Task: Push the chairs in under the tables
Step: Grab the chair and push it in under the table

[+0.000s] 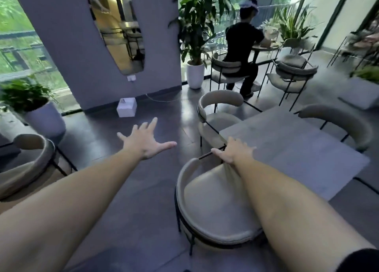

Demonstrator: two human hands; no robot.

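A beige round-seated chair (213, 208) with a thin black frame stands just below me, at the near left corner of the grey table (297, 148). My right hand (233, 151) grips the top of this chair's curved backrest beside a black frame rod. My left hand (146, 142) hovers over the dark floor with its fingers spread, holding nothing. A second matching chair (217, 115) stands at the table's far left side, partly under the top. A third chair (346, 126) is at the table's right side.
Another beige chair (26, 165) sits at the left edge by a potted plant (41, 115). A white box (126, 107) lies on the floor by the grey wall. A person (244, 46) sits at a far round table, with a tall potted plant (195, 70) nearby.
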